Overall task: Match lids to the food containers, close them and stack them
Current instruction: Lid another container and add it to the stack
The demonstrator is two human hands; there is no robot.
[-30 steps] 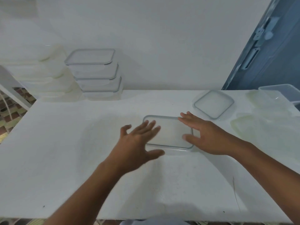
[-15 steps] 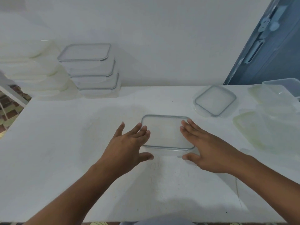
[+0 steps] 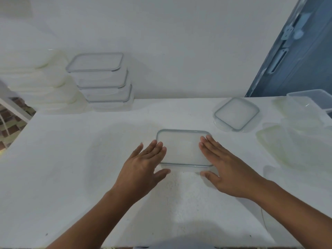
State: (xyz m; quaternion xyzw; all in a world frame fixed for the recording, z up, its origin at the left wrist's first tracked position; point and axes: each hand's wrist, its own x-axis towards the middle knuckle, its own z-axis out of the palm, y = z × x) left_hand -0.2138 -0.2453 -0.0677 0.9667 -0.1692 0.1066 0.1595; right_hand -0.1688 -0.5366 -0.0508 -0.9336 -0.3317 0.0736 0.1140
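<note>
A clear rectangular container with a grey-rimmed lid sits on the white table in front of me. My left hand lies flat on the lid's left edge, thumb down at the front wall. On the lid's right edge my right hand rests the same way, thumb at the front corner. A stack of three closed grey-rimmed containers stands at the back left by the wall. Another closed grey-rimmed container sits at the back right.
A pile of pale yellowish-rimmed containers stands at the far left. Loose pale lids and containers crowd the right side, with an open clear tub behind them. A blue door is at the right.
Both hands slid from lying across the lid's near corners to its left and right edges, thumbs dropping to the front wall. The container stayed in place.
</note>
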